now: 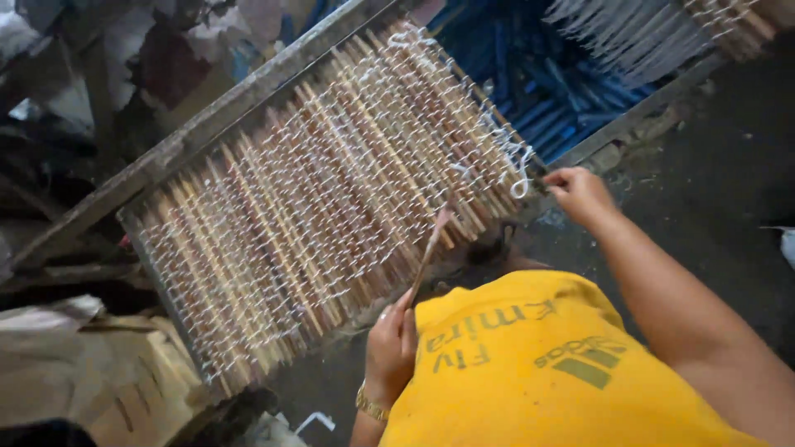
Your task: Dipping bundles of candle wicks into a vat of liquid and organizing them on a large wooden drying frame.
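A mat of thin brown sticks (331, 190) laced with white string lies stretched on a grey wooden frame (207, 124). My left hand (392, 343), with a gold bracelet on its wrist, holds one thin stick (431, 248) whose tip rests on the mat's near edge. My right hand (580, 194) is at the mat's right corner, its fingers pinched on a small dark end beside loose loops of white string (517, 161). What it pinches is too small to name. My yellow shirt (546, 372) fills the lower right.
Blue sticks (530, 74) lie beyond the frame, and a bundle of grey sticks (629, 33) sits at the top right. Brown cardboard (124, 381) is at the lower left. Dark floor (720, 165) runs along the right. Cluttered rags (166, 50) fill the top left.
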